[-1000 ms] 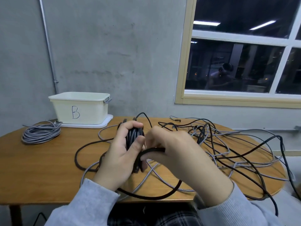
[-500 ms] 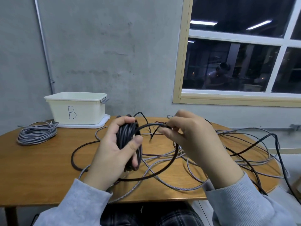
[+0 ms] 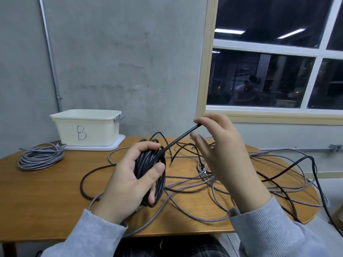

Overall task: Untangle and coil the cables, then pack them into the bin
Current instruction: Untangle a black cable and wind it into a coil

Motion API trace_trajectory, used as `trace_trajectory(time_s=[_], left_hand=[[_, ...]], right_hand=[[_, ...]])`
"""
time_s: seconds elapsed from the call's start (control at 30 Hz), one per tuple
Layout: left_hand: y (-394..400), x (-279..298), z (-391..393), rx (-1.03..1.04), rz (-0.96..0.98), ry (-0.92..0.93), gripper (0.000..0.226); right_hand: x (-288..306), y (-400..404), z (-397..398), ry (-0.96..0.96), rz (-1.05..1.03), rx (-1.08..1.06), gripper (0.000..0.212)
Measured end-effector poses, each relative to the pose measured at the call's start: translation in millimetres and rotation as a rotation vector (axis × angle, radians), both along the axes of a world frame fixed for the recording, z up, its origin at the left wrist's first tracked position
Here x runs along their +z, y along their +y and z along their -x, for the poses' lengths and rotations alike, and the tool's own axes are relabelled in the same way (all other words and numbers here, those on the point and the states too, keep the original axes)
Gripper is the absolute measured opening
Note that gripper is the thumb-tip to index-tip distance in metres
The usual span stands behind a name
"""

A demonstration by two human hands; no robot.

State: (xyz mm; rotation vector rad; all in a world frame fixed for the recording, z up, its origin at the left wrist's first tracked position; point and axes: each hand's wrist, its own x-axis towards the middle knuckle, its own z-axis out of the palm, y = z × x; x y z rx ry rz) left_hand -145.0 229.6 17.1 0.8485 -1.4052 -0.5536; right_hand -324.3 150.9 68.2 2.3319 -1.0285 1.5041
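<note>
Head view
Left hand [image 3: 130, 182]: gripped the black coil [image 3: 150, 175], fingers curled over the top of the loops, thumb pressed across their front; held up off the table [image 3: 46, 191].
Right hand [image 3: 220, 154]: raised to the right of the coil, pinched the free end of the black cable [image 3: 178, 140] high up near the fingertips; remaining fingers loosely spread below.
Free end: ran taut and slanted from the top of the coil up to the pinch.
Tangle [image 3: 232, 179]: loose black and grey braided cables, crossed over each other on the right half of the table, partly hidden behind the right hand; one black strand hung off the right edge.
Grey coil [image 3: 40, 156]: wound already, lay flat on the far left of the table, just beside the bin.
Bin [image 3: 87, 128]: cream, marked "B", stood on a white lid [image 3: 115, 145] at the back left near the wall; inside not visible.
Sleeves: grey, on both forearms at the bottom edge.
</note>
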Motion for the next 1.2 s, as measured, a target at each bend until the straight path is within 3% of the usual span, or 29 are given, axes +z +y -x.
trace_trajectory(time_s=[0.1, 0.27, 0.57, 0.8, 0.97, 1.1, 1.2], left_hand=[[1.1, 1.6, 1.1, -0.065, -0.044, 0.028, 0.043], [2.6, 0.2, 7.3, -0.199, -0.107, 0.05, 0.058], [10.2, 6.5, 10.6, -0.362, -0.04, 0.114, 0.058], [12.8, 6.6, 8.0, -0.476, -0.018, 0.21, 0.055], [12.6, 7.0, 7.5, -0.506, 0.013, 0.317, 0.054], [10.2, 8.1, 10.3, -0.514, 0.066, 0.409, 0.051], [8.6, 8.8, 13.5, -0.498, 0.087, 0.453, 0.046]], right_hand=[[1.3, 3.2, -3.2, 0.104, -0.069, 0.059, 0.044], [-5.1, 1.5, -11.7, 0.157, -0.062, 0.101, 0.034], [-13.9, 0.8, -17.9, 0.149, -0.241, 0.198, 0.042], [-20.1, -2.3, -15.9, 0.177, -0.292, 0.188, 0.028], [-28.1, -3.8, -16.7, 0.242, -0.285, 0.144, 0.035], [-31.4, -1.6, -18.6, 0.261, -0.293, 0.157, 0.024], [-32.1, 0.8, -20.6, 0.283, -0.323, 0.173, 0.028]])
